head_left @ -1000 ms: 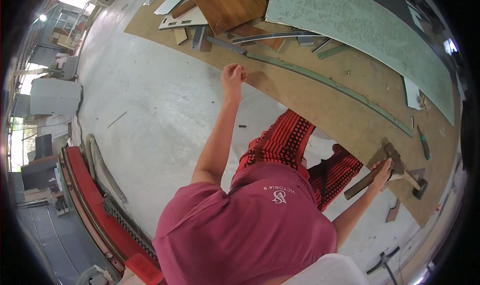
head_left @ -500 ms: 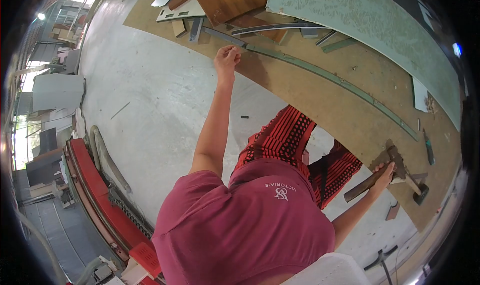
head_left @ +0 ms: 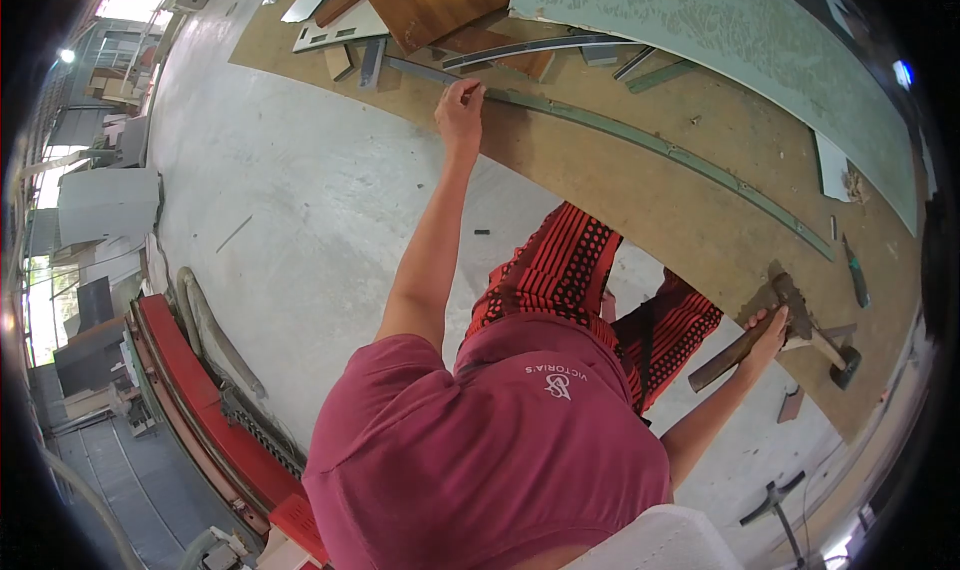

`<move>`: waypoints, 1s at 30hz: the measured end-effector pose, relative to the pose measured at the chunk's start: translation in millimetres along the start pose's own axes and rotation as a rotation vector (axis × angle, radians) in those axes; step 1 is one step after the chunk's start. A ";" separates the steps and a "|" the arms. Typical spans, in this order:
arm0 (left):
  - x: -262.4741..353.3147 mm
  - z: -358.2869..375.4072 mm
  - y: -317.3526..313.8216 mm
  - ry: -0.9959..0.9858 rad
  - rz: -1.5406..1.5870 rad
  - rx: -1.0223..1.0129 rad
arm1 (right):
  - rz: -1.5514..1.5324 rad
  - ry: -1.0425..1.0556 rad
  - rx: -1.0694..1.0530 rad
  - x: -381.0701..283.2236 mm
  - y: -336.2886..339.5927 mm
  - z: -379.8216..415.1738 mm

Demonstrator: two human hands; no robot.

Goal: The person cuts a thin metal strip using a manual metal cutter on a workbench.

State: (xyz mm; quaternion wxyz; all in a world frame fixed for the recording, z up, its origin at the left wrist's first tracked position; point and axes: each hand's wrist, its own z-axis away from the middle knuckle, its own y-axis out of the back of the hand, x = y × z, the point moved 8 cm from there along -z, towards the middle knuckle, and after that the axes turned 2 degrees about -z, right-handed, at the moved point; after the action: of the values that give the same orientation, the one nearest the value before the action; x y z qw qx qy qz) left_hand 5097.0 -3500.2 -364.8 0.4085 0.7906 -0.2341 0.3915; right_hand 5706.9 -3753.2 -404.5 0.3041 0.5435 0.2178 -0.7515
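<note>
My left hand (head_left: 461,108) reaches far forward and pinches the near end of a long, thin, curved grey-green strip (head_left: 660,148). The strip lies across a brown board sheet (head_left: 640,205) on the floor. My right hand (head_left: 768,332) grips the wooden handle of a hammer (head_left: 752,338). Its dark head rests on the board near the board's right end. My maroon shirt and red patterned trousers fill the lower middle of the view.
A second hammer (head_left: 832,358) lies just right of my right hand. A large pale green panel (head_left: 720,40), a brown wood panel (head_left: 440,0) and offcuts lie at the far side. A green-handled tool (head_left: 852,270) lies at right. A red machine frame (head_left: 185,380) stands at left on the concrete floor.
My left hand has moved forward from a raised fist over the board's edge and closed on the strip's end. My right hand with the hammer has stayed in place.
</note>
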 end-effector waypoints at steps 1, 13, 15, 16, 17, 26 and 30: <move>0.5 -0.2 -0.7 -0.003 0.002 -0.007 | 0.003 0.001 0.001 -0.5 -0.6 0.5; 10.1 2.3 -3.4 -0.081 -0.089 -0.015 | 0.025 -0.003 0.023 -3.3 -2.6 3.7; 11.8 4.1 -4.2 -0.119 -0.112 0.000 | 0.029 -0.008 0.027 -1.1 -0.8 1.6; 13.5 5.4 -4.2 -0.157 -0.134 0.015 | 0.019 -0.005 0.011 1.1 0.2 -0.9; 13.2 6.4 -4.7 -0.154 -0.135 0.012 | 0.010 -0.004 -0.004 1.0 -0.3 -1.1; 23.7 14.4 -12.3 -0.300 -0.284 0.045 | 0.038 0.012 0.011 -2.0 -2.6 2.3; 24.9 14.6 -9.7 -0.311 -0.254 0.066 | 0.073 0.043 0.013 -9.8 -9.8 7.8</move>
State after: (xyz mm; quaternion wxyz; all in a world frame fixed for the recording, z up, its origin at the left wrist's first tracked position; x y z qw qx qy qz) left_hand 5124.5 -3508.1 -354.3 0.3872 0.8777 -0.1799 0.2178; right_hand 5697.0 -3749.1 -392.8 0.3231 0.5690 0.1993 -0.7295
